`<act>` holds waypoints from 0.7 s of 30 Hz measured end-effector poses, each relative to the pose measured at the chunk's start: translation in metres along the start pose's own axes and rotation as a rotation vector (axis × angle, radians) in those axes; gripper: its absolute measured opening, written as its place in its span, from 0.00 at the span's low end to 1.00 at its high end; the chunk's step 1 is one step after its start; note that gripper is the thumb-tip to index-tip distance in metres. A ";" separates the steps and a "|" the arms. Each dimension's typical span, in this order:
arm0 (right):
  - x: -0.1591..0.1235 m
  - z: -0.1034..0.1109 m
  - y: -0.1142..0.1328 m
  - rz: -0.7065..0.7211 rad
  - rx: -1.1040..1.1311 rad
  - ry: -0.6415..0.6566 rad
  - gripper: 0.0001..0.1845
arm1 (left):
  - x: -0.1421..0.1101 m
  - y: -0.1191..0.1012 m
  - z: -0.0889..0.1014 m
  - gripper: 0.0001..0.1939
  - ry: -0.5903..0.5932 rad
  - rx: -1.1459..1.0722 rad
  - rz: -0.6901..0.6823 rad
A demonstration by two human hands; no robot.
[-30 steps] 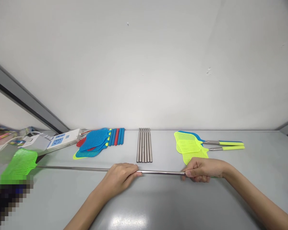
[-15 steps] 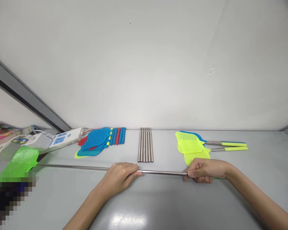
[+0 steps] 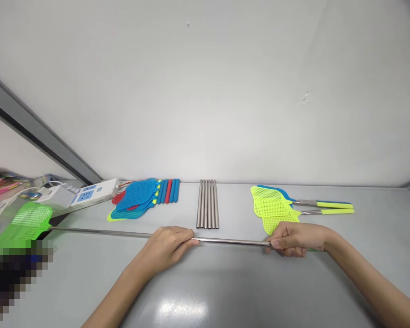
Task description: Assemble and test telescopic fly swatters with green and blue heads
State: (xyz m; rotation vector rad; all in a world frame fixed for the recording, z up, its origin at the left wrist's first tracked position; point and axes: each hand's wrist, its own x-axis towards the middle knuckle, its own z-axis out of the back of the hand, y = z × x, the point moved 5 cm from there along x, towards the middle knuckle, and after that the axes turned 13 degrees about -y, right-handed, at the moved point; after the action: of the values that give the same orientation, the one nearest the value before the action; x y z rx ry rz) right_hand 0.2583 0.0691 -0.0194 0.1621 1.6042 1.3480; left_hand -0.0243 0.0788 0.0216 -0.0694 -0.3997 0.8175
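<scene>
A white power strip (image 3: 104, 190) lies on the grey tabletop (image 3: 246, 287), near a pale wall (image 3: 205, 82) and grey post (image 3: 37, 127).

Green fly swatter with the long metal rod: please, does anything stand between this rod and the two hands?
Nothing visible does. The left hand is closed over the metal rod; the right hand grips at its right end. The metal tubes and the yellow swatters on the right lie behind the rod, not between.

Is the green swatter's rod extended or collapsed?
Extended: the metal rod stretches from the green head through the left hand to the right hand.
</scene>
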 end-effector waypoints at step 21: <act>-0.003 0.000 0.000 -0.027 0.032 0.021 0.19 | -0.004 0.002 -0.006 0.16 0.022 0.039 0.031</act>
State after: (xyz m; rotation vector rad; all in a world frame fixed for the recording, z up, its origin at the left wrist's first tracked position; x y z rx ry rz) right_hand 0.2597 0.0669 -0.0176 0.1459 1.6404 1.3082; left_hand -0.0261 0.0781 0.0142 -0.0486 -0.3624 0.8541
